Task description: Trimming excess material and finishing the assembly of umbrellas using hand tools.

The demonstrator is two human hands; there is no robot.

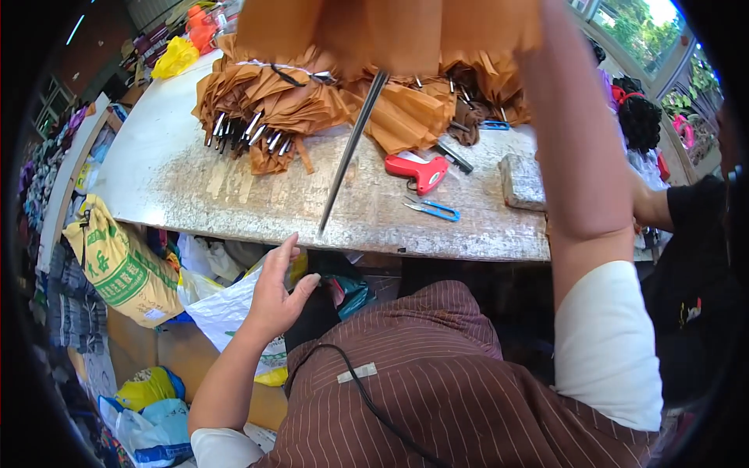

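Note:
An orange-brown umbrella canopy hangs large and blurred across the top of the head view. Its thin metal shaft slants down to the near edge of the table. My right forearm is raised beside the canopy, but the hand lies past the top edge, so its grip does not show. Below the shaft's lower tip, my left hand is open, thumb apart from the fingers, touching nothing. A bundle of folded orange-brown umbrellas, shaft ends toward me, lies at the far left of the table; more folded umbrellas lie beside it.
On the worn table lie a red tagging gun, blue thread snips, a black stick-shaped piece and a wrapped block. Yellow sacks stand at left. Another person's arm reaches in at right.

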